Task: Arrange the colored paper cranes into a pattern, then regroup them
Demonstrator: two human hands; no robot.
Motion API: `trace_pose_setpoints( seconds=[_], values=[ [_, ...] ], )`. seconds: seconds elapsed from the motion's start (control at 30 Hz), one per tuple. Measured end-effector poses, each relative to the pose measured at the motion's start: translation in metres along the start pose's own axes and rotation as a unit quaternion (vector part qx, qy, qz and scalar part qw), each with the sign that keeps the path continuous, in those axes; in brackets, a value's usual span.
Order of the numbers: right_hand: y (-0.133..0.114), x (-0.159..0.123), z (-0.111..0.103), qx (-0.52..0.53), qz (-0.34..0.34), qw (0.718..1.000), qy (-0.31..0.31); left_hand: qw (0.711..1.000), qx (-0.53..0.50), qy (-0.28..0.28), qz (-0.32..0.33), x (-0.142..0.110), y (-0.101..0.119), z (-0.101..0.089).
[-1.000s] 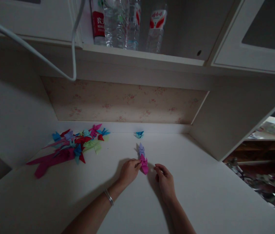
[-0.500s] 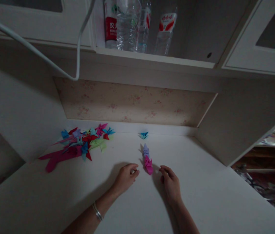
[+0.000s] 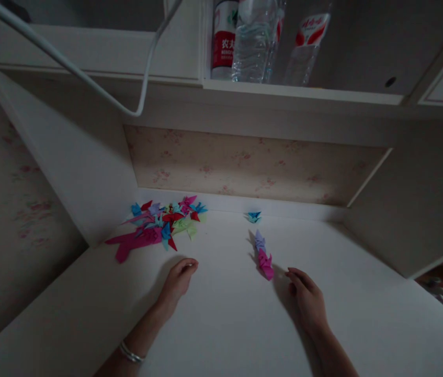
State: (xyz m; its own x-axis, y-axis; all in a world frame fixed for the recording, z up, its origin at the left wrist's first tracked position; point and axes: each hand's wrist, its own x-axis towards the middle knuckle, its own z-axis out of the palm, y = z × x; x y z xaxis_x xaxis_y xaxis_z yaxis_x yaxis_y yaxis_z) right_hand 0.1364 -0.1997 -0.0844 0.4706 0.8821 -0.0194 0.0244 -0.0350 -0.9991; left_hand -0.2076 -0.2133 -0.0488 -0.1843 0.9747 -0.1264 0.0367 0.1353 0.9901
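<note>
A magenta folded paper piece (image 3: 265, 264) lies on the white desk (image 3: 225, 324), joined end to end with a lilac one (image 3: 259, 241) behind it. My right hand (image 3: 308, 301) rests on the desk just right of the magenta piece, fingers loosely curled, nothing in them. My left hand (image 3: 178, 280) lies further left, fingers curled inward and empty, between that chain and a heap of coloured folded papers (image 3: 158, 228). A bracelet sits on my left wrist.
A small blue folded piece (image 3: 253, 216) sits alone by the back wall. Above, a shelf (image 3: 303, 91) holds several plastic water bottles (image 3: 254, 39). A white cable (image 3: 88, 78) hangs at upper left. Side panels close in the desk on both sides.
My left hand let go of the magenta piece and moved left toward the coloured heap. The camera view swung left. My right hand stayed beside the chain.
</note>
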Motion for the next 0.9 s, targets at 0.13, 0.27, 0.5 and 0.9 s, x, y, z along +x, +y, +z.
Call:
trace_pose_setpoints(
  seconds=[0.13, 0.27, 0.5, 0.9],
  values=[
    [0.003, 0.001, -0.001, -0.022, -0.010, 1.000, 0.013, 0.998, 0.029, -0.032, 0.050, 0.002, -0.002, 0.001],
    [0.005, -0.002, -0.001, -0.037, -0.009, 0.999, 0.025, 0.996, 0.056, -0.055, 0.048, 0.003, -0.006, 0.001],
    [-0.030, -0.024, 0.034, -0.023, -0.089, 0.992, 0.086, 0.994, 0.062, -0.065, 0.060, 0.006, -0.009, 0.000],
    [-0.066, -0.002, 0.267, -0.371, -0.221, 0.833, -0.347, 0.996, 0.018, -0.082, -0.001, 0.019, -0.013, -0.011]
  ],
)
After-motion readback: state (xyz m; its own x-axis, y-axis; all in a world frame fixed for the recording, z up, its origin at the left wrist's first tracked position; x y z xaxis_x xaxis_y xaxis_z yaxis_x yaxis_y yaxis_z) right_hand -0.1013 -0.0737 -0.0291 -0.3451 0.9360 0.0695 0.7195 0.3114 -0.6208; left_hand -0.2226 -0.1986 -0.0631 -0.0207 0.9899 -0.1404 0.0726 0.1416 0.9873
